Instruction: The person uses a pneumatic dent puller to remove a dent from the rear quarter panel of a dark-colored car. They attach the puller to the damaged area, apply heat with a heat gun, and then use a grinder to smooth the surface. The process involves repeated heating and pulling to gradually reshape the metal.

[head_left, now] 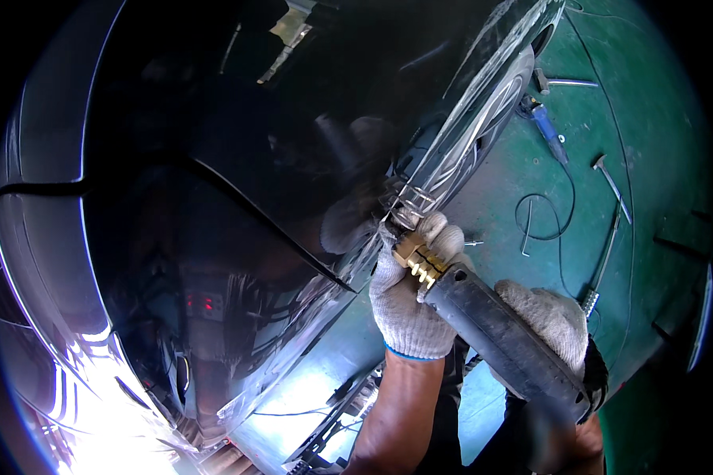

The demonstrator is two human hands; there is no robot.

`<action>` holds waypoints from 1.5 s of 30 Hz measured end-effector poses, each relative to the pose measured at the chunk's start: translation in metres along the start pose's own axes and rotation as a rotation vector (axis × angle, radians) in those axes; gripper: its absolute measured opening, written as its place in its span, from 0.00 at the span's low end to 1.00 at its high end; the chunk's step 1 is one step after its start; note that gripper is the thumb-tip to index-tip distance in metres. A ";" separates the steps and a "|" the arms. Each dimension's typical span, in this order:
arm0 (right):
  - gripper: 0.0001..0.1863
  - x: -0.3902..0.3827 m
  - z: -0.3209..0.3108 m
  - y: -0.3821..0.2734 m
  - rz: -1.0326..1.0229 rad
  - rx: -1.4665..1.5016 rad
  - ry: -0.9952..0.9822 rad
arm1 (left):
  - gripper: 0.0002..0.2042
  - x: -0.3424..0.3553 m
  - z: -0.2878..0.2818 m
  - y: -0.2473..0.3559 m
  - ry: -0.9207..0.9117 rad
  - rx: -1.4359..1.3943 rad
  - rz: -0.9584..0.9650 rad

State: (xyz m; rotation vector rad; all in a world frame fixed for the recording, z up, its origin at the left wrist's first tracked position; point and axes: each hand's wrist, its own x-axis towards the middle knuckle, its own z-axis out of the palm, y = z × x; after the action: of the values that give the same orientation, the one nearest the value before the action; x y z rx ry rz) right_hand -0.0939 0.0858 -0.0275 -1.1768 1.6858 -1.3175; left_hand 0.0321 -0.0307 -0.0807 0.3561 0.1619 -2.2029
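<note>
— So, where's the tool?
— Its brass tip (418, 261) sits against the black car panel (238, 158). My left hand (410, 301) closes near the tip to steady it; my right hand (553, 323) wraps the dark handle (503, 336) nearer me, for push.

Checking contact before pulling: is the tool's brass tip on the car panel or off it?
On: the brass tip meets the glossy black car panel at its sanded patch.
</note>
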 end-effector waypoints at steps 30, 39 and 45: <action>0.16 -0.006 0.002 0.002 -0.036 -0.032 -0.003 | 0.21 -0.002 0.020 -0.005 -0.009 -0.061 0.035; 0.16 0.001 0.006 0.008 -0.043 -0.028 -0.010 | 0.20 -0.004 0.028 -0.004 0.001 -0.058 -0.023; 0.15 -0.001 0.003 0.007 -0.033 -0.028 -0.005 | 0.18 -0.003 0.031 -0.006 0.000 -0.099 -0.083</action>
State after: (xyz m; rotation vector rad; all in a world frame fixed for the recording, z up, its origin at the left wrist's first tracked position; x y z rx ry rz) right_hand -0.0927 0.0867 -0.0346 -1.2275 1.6930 -1.3138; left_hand 0.0231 -0.0326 -0.0503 0.2983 0.2897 -2.2670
